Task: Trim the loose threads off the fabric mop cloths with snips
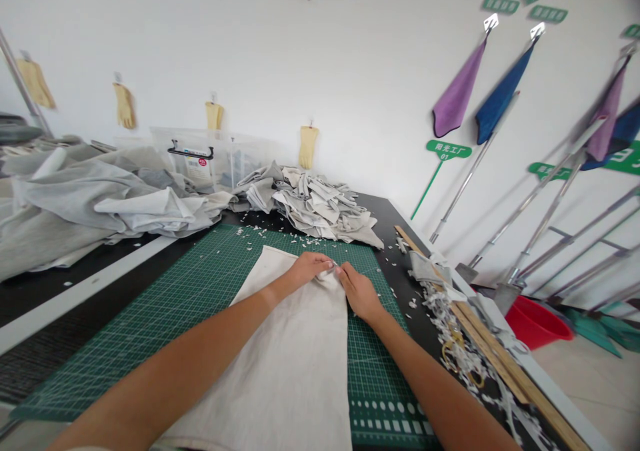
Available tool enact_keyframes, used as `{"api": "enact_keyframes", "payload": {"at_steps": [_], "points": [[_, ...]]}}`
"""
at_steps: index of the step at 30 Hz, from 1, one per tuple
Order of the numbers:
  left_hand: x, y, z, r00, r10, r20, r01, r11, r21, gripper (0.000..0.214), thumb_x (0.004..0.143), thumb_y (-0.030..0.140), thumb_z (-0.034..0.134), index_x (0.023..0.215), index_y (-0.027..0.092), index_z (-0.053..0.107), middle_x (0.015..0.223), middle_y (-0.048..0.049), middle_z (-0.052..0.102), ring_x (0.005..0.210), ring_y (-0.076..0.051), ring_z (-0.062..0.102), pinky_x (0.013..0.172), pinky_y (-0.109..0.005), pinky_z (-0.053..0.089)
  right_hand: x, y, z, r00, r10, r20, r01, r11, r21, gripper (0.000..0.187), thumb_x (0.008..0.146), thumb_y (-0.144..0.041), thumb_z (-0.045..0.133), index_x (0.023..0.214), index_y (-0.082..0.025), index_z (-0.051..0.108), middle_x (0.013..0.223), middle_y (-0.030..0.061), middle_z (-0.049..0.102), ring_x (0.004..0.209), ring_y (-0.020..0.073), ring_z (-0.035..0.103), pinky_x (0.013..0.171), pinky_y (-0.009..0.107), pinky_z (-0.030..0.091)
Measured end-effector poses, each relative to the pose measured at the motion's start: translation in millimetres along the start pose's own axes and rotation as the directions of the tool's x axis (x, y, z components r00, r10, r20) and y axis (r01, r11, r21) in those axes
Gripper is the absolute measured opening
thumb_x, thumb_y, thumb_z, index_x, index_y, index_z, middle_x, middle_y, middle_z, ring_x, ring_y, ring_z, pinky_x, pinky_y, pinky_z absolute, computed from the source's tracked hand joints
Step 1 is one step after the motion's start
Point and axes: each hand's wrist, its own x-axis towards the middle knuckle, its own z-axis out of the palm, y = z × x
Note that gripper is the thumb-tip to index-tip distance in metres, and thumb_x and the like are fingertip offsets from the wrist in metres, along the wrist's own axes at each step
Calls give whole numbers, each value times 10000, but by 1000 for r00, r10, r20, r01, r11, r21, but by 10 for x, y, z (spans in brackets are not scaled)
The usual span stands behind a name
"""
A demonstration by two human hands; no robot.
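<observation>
**Figure. Two hands meeting at the narrow end of a pale cloth on a cutting mat**

We view the work from the head camera, looking forward and down. A pale cloth (280, 364) lies flat at lower center of the frame on a green cutting mat (380, 371), with its narrow upper end under the hands. The left hand (311, 269) and right hand (357, 292) meet at that end. Their fingers (324, 262) are pressed together, and the tips appear to pinch a small fold of the cloth, though the exact grip is partly hidden. We judge the cloth light, soft and limp, apt to slide or crease, so its edges offer the surest hold.

At upper center, a heap of grey fabric scraps (315, 207) sits on the black table (395, 217), and a larger mass of grey fabric (85, 197) lies at left. Behind them, a clear plastic bin (200, 161) holds pale contents that we cannot make out. At right, a red basin (537, 321) stands on the floor; we cannot see inside it. Pale shreds (450, 331) and a wooden strip (505, 351) lie along the table's right edge.
</observation>
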Motion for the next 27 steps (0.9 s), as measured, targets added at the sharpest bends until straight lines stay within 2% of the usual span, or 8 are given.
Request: {"api": "enact_keyframes", "payload": {"at_steps": [18, 23, 27], "points": [[-9, 19, 7, 1000, -10, -4, 10, 1000, -7, 398, 807, 493, 674, 931, 129, 775, 893, -72, 757, 803, -189, 656, 755, -277, 477, 15, 6, 28, 999, 20, -31, -21, 1000, -13, 408, 1053, -502, 217, 888, -247, 490, 720, 8, 607, 673, 199, 597, 624, 262, 308], [7, -19, 31, 999, 12, -35, -13, 1000, -13, 413, 807, 501, 678, 956, 125, 760, 932, -85, 753, 832, -195, 661, 773, -287, 490, 57, 55, 46, 983, 169, -76, -181, 963, -199, 414, 1034, -559, 262, 950, -241, 515, 777, 42, 657, 686, 206, 611, 606, 273, 249], [-18, 10, 51, 997, 38, -73, -37, 999, 20, 413, 808, 502, 679, 975, 132, 753, 902, -85, 749, 829, -205, 659, 755, -293, 502, 41, 47, 48, 981, 186, -56, -195, 927, -322, 370, 1012, -561, 347, 979, -247, 540, 780, 47, 662, 659, 207, 596, 602, 282, 228]]}}
